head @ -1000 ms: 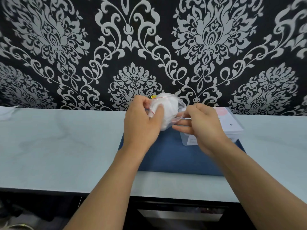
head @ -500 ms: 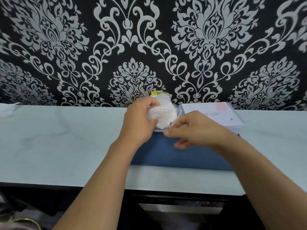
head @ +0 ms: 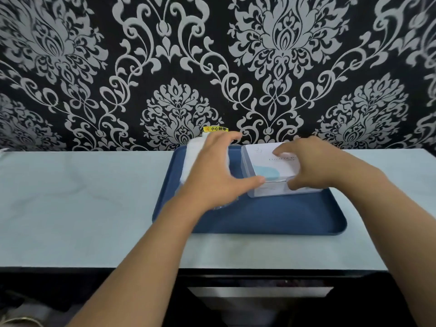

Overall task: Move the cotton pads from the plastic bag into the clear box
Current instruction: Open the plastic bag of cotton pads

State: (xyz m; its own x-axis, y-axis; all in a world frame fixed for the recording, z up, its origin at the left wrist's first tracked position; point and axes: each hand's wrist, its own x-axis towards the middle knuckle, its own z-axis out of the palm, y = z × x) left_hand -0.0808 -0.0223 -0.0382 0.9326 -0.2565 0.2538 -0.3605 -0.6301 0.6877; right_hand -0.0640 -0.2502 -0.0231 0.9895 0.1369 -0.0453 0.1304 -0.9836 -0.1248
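Observation:
The plastic bag of white cotton pads [head: 194, 159] lies on the left part of a blue tray [head: 259, 217], mostly hidden under my left hand [head: 217, 175]. That hand hovers spread over the bag, fingers straight, its thumb tip touching the front left corner of the clear box [head: 271, 167]. The box stands on the tray's right half with its lid down, a white and light-blue printed card showing through it. My right hand [head: 313, 164] holds the box from the right, fingers curled over the lid and thumb against the front face.
The tray sits on a pale blue table [head: 70, 197] against a black and silver patterned wall. A small yellow sticker [head: 215, 129] is on the wall just behind the bag. The table's front edge runs below the tray.
The bag has come down from in front of me onto the tray. My left hand let it go and spread out; my right hand moved right onto the box.

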